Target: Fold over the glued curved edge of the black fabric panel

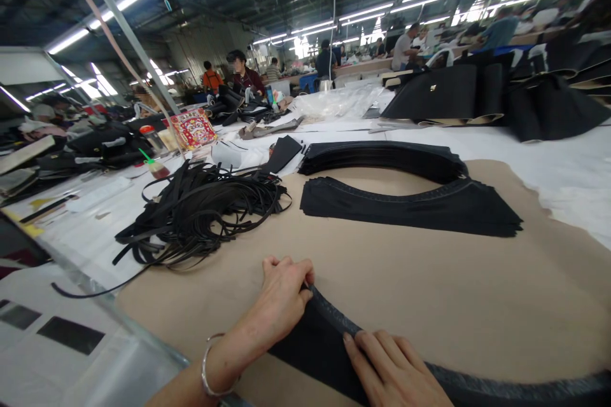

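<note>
A curved black fabric piece [315, 343] lies at the front of the table, a greyish band running along its curved edge. My left hand [286, 286] pinches the far left end of that edge between thumb and fingers. My right hand [394, 365] rests on the piece farther along, fingers stretched out and lying on the band. Beyond my hands are two stacks of similar black curved pieces, a nearer stack [405, 210] and a farther stack [377, 159]. To the left lies a tangled heap of thin black strips [205, 210].
Brown paper [477, 286] covers the work surface over a white table. A red printed packet [193, 128], a cup with a green straw [155, 167] and a slanted metal pole [126, 32] stand at the left. Black bag parts [439, 92] lie at the back right. Several people work beyond.
</note>
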{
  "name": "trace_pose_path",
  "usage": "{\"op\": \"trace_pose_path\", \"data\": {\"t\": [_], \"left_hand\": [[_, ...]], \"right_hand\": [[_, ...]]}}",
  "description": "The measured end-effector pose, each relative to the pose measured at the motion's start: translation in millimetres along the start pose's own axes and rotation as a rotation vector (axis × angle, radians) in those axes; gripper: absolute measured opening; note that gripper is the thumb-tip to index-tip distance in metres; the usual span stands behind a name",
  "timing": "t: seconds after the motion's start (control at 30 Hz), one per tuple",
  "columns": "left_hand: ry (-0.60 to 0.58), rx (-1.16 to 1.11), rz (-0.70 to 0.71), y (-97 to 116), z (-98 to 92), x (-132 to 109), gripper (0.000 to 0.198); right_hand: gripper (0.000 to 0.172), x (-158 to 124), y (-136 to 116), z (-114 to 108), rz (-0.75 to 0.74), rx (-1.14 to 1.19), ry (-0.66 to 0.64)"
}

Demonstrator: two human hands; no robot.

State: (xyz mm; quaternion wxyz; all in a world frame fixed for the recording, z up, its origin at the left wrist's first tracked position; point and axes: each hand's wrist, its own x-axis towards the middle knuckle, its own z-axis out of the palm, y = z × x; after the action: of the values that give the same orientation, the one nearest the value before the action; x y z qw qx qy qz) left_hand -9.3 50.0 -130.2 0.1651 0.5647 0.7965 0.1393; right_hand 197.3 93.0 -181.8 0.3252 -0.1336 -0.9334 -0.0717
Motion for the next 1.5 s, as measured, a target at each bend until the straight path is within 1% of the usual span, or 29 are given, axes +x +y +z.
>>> {"op": "trace_pose_path", "data": {"t": [0.07,0.1,0.23,0.33,0.43,0.53,0.7,0.9,1.07,1.2,1.37,1.43,1.5], "left_hand": [[0.01,0.004,0.002,1.7,-1.1,-0.4,0.019],[0.016,0.004,0.002,1.9,-1.5,-0.6,0.019],[0.048,-0.013,-0.014,-3.0,-1.0,-1.4,0.021],[0.071,-0.06,-0.024,-12.5,2.4,-2.1,0.021],[0.091,-0.121,-0.035,-22.7,5.2,-1.3,0.019],[0.107,-0.178,-0.035,-29.0,4.8,2.0,0.017],[0.114,-0.242,-0.026,-31.9,3.7,7.4,0.017],[0.114,-0.259,-0.04,-31.5,5.5,8.6,0.017],[0.103,-0.24,-0.047,-27.2,3.7,9.1,0.017],[0.124,-0.213,-0.049,-25.8,5.3,8.5,0.018],[0.21,-0.214,-0.009,-33.4,7.5,8.9,0.022],[0.232,-0.228,0.031,-37.3,6.7,6.1,0.018],[0.227,-0.24,0.096,-41.3,6.1,-0.3,0.011]], "right_hand": [[0.028,8.6,-3.6,3.0,-0.006,0.013,-0.006],[0.026,13.6,-6.0,5.7,-0.005,0.022,-0.019],[0.04,28.5,-15.7,20.7,0.028,0.019,-0.077],[0.04,29.0,-19.3,29.1,0.015,-0.025,-0.111],[0.039,26.1,-20.0,32.7,0.01,-0.055,-0.122],[0.038,25.8,-19.8,34.9,0.026,-0.033,-0.088],[0.043,28.0,-18.8,37.8,0.047,0.003,-0.003],[0.042,28.9,-17.7,36.6,0.04,0.021,0.011],[0.043,28.9,-18.5,36.5,0.051,0.019,0.02],[0.042,30.4,-18.8,37.0,0.051,0.024,0.021],[0.042,33.3,-20.8,37.4,0.064,0.006,0.017],[0.041,34.0,-22.1,37.6,0.073,-0.004,0.016],[0.039,34.5,-23.3,37.7,0.081,-0.013,0.019]]}}
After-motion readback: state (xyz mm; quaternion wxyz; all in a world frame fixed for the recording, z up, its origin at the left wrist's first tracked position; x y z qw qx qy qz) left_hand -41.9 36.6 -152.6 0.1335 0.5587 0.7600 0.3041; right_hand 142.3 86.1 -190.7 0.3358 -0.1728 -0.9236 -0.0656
